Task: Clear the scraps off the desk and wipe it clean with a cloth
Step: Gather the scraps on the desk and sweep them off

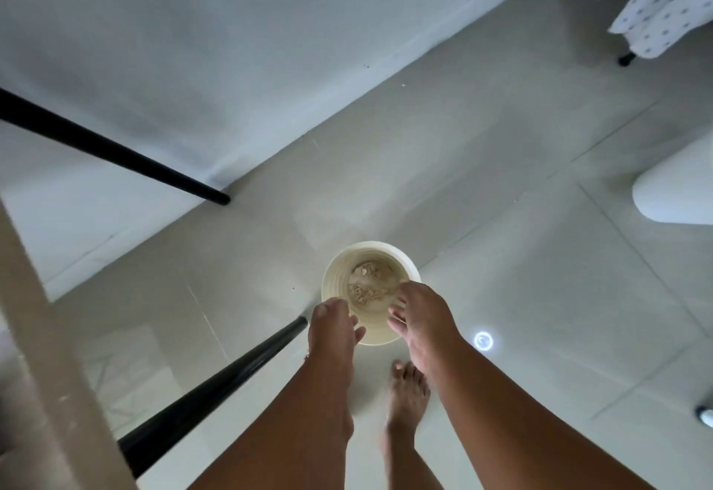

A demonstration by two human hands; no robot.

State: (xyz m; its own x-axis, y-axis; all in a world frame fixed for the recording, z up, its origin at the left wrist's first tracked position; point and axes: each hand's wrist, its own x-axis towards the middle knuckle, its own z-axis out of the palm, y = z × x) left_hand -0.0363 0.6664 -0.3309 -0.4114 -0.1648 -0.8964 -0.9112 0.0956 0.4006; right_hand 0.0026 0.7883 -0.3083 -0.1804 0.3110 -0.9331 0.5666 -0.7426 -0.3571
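A round cream bin (339, 277) stands on the tiled floor below me, with brownish scraps (366, 283) lying in its bottom. Both my hands hover over its near rim. My left hand (333, 325) is above the rim's left side, fingers pointing down and loosely bent, and I see nothing held in it. Over the right side, my right hand (424, 319) has its fingers spread and relaxed and holds nothing. The pale desk edge (27, 335) runs down the left side of the view. No cloth is in sight.
Two black desk legs (216, 381) (115, 150) slant across the left. My bare foot (407, 385) stands just behind the bin. A white rounded object (679, 188) is at the right, a dotted fabric (667, 3) hangs at top right, and a wall meets the floor beyond.
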